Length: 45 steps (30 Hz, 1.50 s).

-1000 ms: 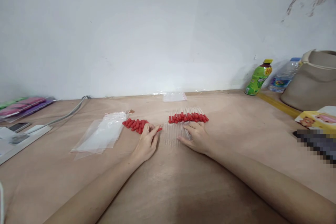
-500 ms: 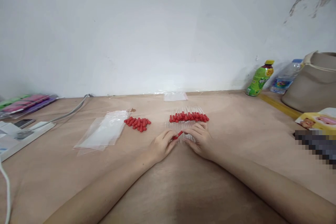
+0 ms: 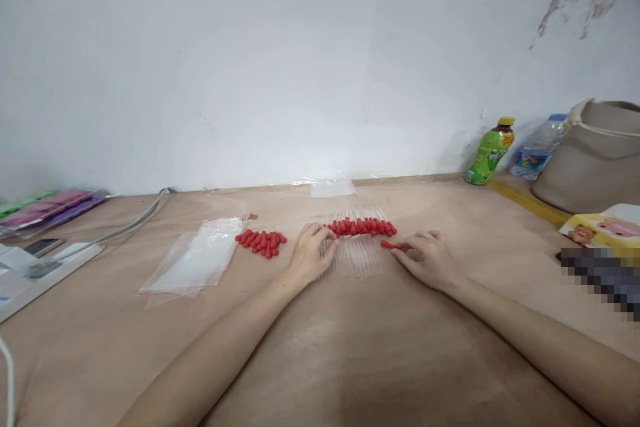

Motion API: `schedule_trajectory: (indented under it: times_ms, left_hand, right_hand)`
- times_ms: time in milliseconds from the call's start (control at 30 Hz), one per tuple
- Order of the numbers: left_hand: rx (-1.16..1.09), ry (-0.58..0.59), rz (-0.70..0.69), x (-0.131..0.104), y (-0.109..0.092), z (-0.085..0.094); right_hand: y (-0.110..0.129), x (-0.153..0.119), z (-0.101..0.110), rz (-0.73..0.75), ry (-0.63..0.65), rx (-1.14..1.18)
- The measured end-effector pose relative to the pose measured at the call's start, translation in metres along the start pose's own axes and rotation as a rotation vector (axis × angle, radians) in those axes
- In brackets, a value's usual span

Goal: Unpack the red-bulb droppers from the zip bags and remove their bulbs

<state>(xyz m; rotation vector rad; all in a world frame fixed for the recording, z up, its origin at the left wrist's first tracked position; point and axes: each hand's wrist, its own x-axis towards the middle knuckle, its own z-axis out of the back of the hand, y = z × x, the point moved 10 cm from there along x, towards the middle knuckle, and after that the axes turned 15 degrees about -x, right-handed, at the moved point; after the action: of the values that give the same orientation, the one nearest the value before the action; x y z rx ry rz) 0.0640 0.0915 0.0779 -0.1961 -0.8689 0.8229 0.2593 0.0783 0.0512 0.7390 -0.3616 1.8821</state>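
My right hand (image 3: 427, 259), to the right of the row, pinches a small red rubber bulb (image 3: 388, 244) by one end. Whether a glass tube is attached to it is hidden by the fingers. Thin clear tubes (image 3: 357, 259) lie side by side before me, and a row of red rubber bulbs (image 3: 360, 226) runs across them. At the row's left end, my left hand (image 3: 313, 253) has its thumb and fingertips closed together beside the bulbs and tubes. What they grip, if anything, is hidden. Left of that hand lies a loose pile of red bulbs (image 3: 262, 242).
Clear zip bags (image 3: 200, 257) lie left of the pile, another bag (image 3: 331, 189) by the wall. A power strip (image 3: 55, 273) with a cable and a phone (image 3: 44, 247) are at left. A green bottle (image 3: 490, 153), water bottle (image 3: 537, 150), beige bin (image 3: 590, 160) and yellow pack (image 3: 605, 230) stand right.
My hands, which met over a red bulb in front of the tubes, have parted. The right moved right with a red bulb; the left moved forward to the row's left end.
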Motion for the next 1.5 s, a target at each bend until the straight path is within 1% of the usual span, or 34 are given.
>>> schedule_trajectory:
  times_ms: [67, 133, 200, 300, 567, 667, 900, 1033, 1100, 1167, 1267, 1333, 1400, 1500]
  left_hand:
    - [0.085, -0.019, 0.065, 0.009, 0.010, -0.003]
    - [0.172, -0.021, 0.122, 0.017, 0.017, -0.007]
    - [0.227, -0.015, 0.159, 0.024, 0.022, -0.011]
    - [0.253, 0.008, 0.187, 0.030, 0.027, -0.017]
    - [0.252, 0.050, 0.210, 0.032, 0.031, -0.026]
    - [0.205, 0.026, 0.223, 0.033, 0.031, -0.025]
    - [0.119, -0.083, 0.275, 0.031, 0.038, -0.014]
    - [0.062, -0.152, 0.284, 0.031, 0.043, -0.003]
    - [0.040, -0.190, 0.277, 0.027, 0.042, 0.006]
    - [0.005, -0.223, 0.239, 0.018, 0.037, 0.017]
    - [-0.101, -0.228, 0.081, -0.007, 0.016, 0.032]
    - [-0.138, -0.155, 0.000, -0.027, 0.004, 0.034]
    - [-0.140, -0.068, -0.051, -0.044, -0.004, 0.034]
    - [-0.173, 0.041, -0.096, -0.054, -0.011, 0.030]
  right_hand:
    - [-0.021, -0.002, -0.007, -0.100, 0.027, -0.028]
    - [-0.031, -0.002, -0.011, -0.163, 0.038, -0.057]
    - [-0.031, 0.001, -0.013, -0.183, 0.038, -0.088]
    - [-0.027, 0.005, -0.017, -0.194, 0.045, -0.117]
    - [-0.029, 0.007, -0.028, -0.202, 0.110, -0.207]
    - [-0.030, 0.006, -0.026, -0.209, 0.100, -0.202]
    - [-0.023, 0.003, -0.013, -0.167, 0.001, -0.162]
    - [-0.021, 0.002, -0.001, -0.171, -0.099, -0.140]
    - [-0.021, 0.000, 0.006, -0.175, -0.158, -0.126]
    - [-0.020, -0.003, 0.011, -0.150, -0.204, -0.106]
    - [-0.010, -0.006, 0.018, -0.068, -0.255, -0.079]
    - [0.004, -0.006, 0.021, 0.014, -0.265, -0.055]
    - [0.025, -0.003, 0.022, 0.126, -0.248, -0.026]
    - [0.062, 0.003, 0.020, 0.302, -0.198, 0.012]
